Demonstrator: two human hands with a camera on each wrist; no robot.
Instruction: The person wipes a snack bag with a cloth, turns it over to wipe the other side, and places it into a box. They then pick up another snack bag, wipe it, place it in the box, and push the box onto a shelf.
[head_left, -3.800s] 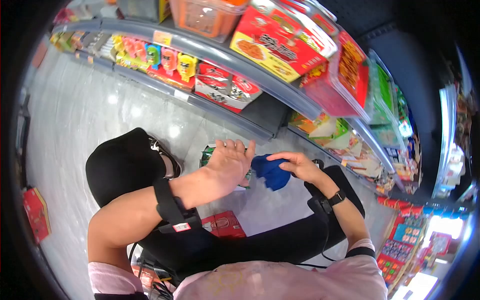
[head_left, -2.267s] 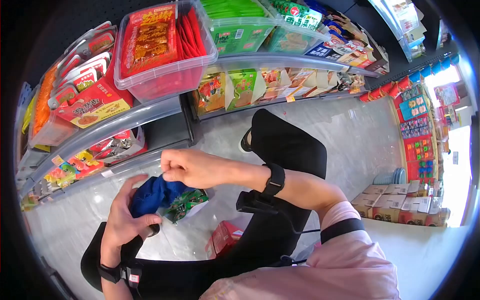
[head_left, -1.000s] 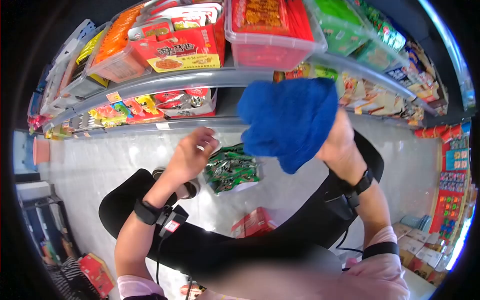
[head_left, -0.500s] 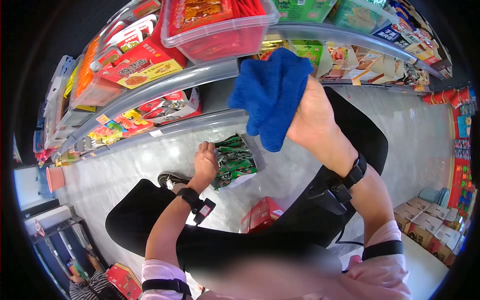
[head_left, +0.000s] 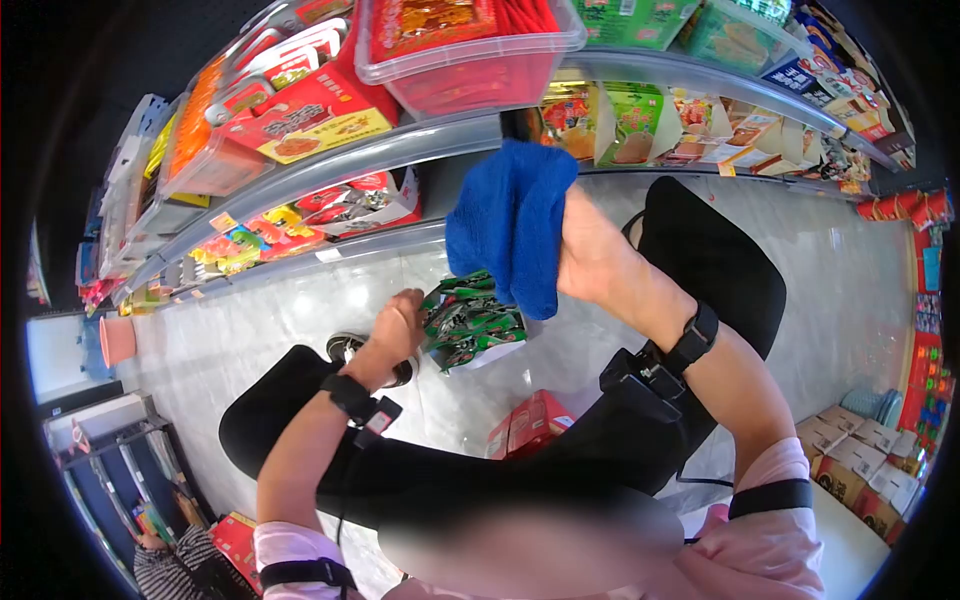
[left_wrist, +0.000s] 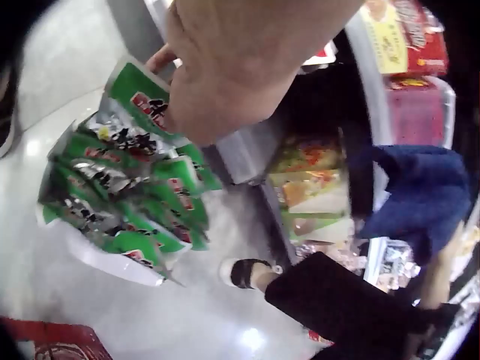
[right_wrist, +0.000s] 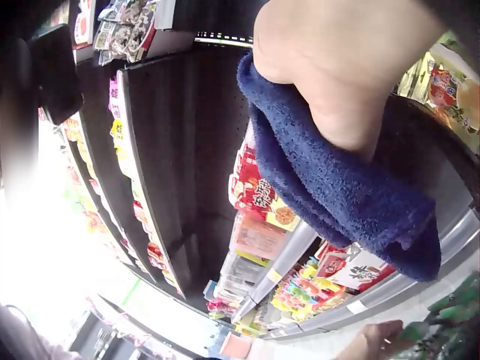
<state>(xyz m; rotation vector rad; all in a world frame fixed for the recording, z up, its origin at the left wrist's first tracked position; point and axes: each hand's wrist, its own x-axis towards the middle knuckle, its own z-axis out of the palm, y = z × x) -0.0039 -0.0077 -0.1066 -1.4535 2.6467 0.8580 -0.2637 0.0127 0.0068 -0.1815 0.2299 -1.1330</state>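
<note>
Gripping fuzzy blue cloth [head_left: 512, 225]: right hand [head_left: 600, 248], fingers hidden; left hand [head_left: 398, 325] beside shiny green packets [head_left: 470, 325], hold unclear; right-wrist view crops, blurs packets.

The right hand [right_wrist: 322, 82] holds a dark blue terry cloth [right_wrist: 330, 176], its folds slanting down before a grey shelf edge [right_wrist: 289, 262] and a red-and-yellow snack box [right_wrist: 259, 191], while the left hand [right_wrist: 373, 340] shows low down, just beside blurred green packets [right_wrist: 448, 324].
</note>
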